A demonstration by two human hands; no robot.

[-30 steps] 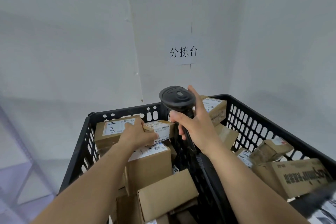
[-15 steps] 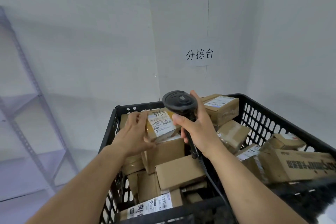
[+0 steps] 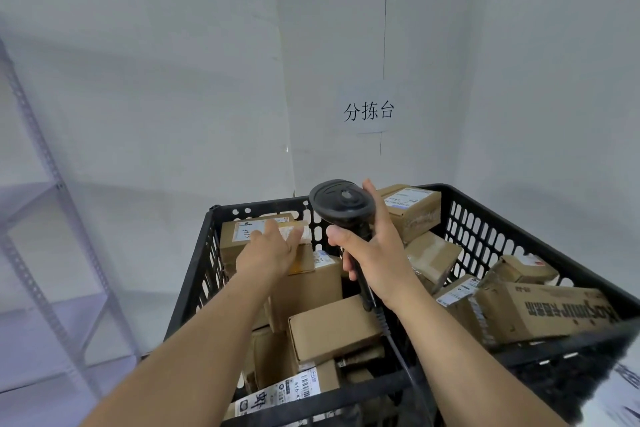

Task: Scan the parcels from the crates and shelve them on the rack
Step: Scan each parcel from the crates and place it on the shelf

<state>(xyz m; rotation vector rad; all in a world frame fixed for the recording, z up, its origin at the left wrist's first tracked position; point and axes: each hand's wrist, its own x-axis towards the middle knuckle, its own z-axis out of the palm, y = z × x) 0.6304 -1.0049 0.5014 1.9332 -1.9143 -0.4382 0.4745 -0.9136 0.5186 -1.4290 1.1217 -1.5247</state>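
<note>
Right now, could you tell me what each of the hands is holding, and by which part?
The right hand grips the black scanner by its handle. The left hand is open over a parcel, holding nothing.

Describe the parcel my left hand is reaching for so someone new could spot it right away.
Look in the black crate, at its far-left corner by the wall. The parcel lies on top there, just past the open left hand. Unlike its neighbours, its white label has handwritten digits.

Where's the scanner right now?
In the head view, the scanner is centre frame in the right hand, above the crate, right of the left hand.
</note>
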